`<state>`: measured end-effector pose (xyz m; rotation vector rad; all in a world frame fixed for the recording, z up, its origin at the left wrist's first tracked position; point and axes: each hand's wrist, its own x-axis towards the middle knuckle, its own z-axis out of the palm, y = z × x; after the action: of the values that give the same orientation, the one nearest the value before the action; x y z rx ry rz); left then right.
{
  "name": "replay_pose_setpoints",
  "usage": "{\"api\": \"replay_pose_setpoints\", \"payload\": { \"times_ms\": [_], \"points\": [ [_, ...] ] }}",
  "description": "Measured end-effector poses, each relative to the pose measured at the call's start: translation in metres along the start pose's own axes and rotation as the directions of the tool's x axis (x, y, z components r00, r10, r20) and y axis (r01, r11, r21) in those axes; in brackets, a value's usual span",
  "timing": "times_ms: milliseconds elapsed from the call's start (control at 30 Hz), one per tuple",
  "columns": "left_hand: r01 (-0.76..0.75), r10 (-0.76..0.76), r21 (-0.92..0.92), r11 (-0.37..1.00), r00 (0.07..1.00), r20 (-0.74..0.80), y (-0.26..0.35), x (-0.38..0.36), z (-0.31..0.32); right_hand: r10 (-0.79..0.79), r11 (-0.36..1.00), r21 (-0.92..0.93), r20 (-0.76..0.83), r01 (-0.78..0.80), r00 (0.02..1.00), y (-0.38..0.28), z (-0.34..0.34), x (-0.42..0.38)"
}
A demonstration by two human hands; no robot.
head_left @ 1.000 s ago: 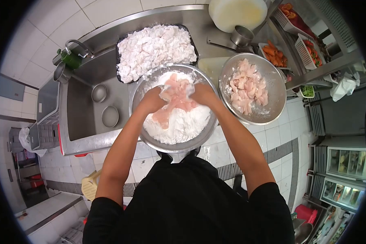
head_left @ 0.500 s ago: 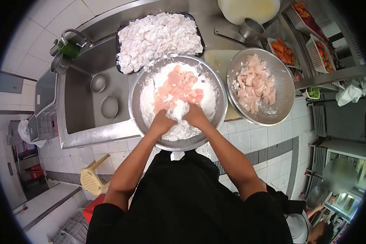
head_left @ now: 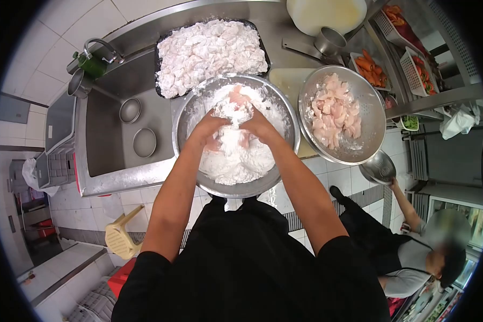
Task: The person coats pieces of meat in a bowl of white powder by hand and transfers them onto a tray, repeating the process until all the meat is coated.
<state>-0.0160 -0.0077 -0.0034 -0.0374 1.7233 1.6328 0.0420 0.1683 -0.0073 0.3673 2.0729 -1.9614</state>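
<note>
Occupying steel bowl: left hand, right hand, both partly in white powder, grips indiscernible. Beyond bowl: coated pieces. Right of bowl: colander, raw meat.

Bright, whitish light lay fairly even overhead. Glare streaked the sink ledge; the sink's inner wall sat dimmer. Flour bleached nearly white, black shirt lost detail. Fisheye bowed the wall tiles; corners went black, blue-fringed. Round blur smudged beside the co-worker's cap.
</note>
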Motion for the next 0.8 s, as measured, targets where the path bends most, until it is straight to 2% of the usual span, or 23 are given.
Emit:
{"api": "replay_pose_setpoints", "payload": {
  "times_ms": [67,100,133,200,233,300,333,367,433,500,567,600,633,667,733,767,800],
  "points": [
    [0.006,-0.011,-0.099,0.995,0.999,-0.046,-0.019,0.013,-0.010,-0.051,0.997,0.055,-0.027,0.052,0.998,0.007,0.009,0.005],
    [0.011,-0.015,-0.098,0.995,0.999,-0.047,-0.015,0.007,-0.008,-0.095,0.989,0.109,-0.055,0.101,0.994,0.012,0.012,0.005],
    [0.021,-0.032,-0.094,0.995,0.993,-0.110,-0.001,-0.006,-0.004,-0.090,0.989,0.111,-0.053,0.095,0.995,0.013,0.011,0.006],
    [0.016,-0.027,-0.060,0.998,0.983,-0.180,0.026,-0.029,-0.001,-0.090,0.990,-0.110,-0.022,0.087,0.996,0.004,0.001,0.009],
    [0.017,-0.028,-0.060,0.998,0.983,-0.181,0.023,-0.022,-0.009,-0.090,0.990,-0.109,-0.021,0.087,0.996,-0.005,-0.005,0.007],
    [-0.080,0.161,0.340,0.937,0.963,-0.218,0.014,-0.002,-0.029,-0.049,0.926,-0.376,-0.119,0.001,0.992,-0.027,-0.019,0.003],
    [-0.099,0.155,0.314,0.944,0.975,-0.159,0.031,-0.014,-0.026,-0.022,0.872,-0.487,-0.147,-0.054,0.989,-0.038,-0.024,0.002],
    [-0.100,0.156,0.313,0.944,0.975,-0.158,0.039,-0.015,-0.028,-0.022,0.871,-0.488,-0.148,-0.054,0.989,-0.047,-0.028,0.001],
    [-0.137,0.123,0.554,0.821,0.990,0.061,0.052,-0.005,-0.037,-0.064,0.784,-0.621,-0.099,-0.011,0.993,-0.058,-0.036,0.001],
    [-0.110,0.128,0.570,0.814,0.992,0.008,0.035,0.027,-0.046,-0.045,0.776,-0.630,-0.043,0.008,0.998,-0.050,-0.044,0.013],
    [-0.076,0.129,0.582,0.810,0.990,-0.050,0.016,0.040,-0.046,0.113,0.898,-0.427,-0.012,-0.107,0.994,-0.039,-0.042,0.017],
    [-0.029,0.108,0.521,0.853,0.987,-0.121,0.012,0.043,-0.036,0.113,0.898,-0.427,-0.012,-0.107,0.994,-0.025,-0.038,0.023],
    [0.013,0.082,0.454,0.891,0.979,-0.188,0.010,0.046,-0.025,0.053,0.973,-0.226,0.005,-0.050,0.999,-0.008,-0.031,0.031],
    [0.012,0.082,0.454,0.891,0.979,-0.186,0.015,0.042,-0.016,-0.008,1.000,-0.014,0.010,0.008,1.000,0.002,-0.026,0.035],
    [0.067,-0.064,0.144,0.987,0.998,-0.028,0.026,0.028,-0.007,0.022,0.999,0.041,-0.017,-0.021,1.000,-0.002,-0.014,0.031],
    [0.067,-0.063,0.145,0.987,0.998,-0.030,0.019,0.032,-0.011,0.050,0.994,0.095,-0.043,-0.046,0.998,-0.005,-0.009,0.029],
    [0.061,-0.063,0.043,0.997,0.997,0.035,0.004,0.042,-0.018,-0.056,0.984,0.167,-0.008,0.057,0.998,-0.011,-0.006,0.023]
  ]
}}
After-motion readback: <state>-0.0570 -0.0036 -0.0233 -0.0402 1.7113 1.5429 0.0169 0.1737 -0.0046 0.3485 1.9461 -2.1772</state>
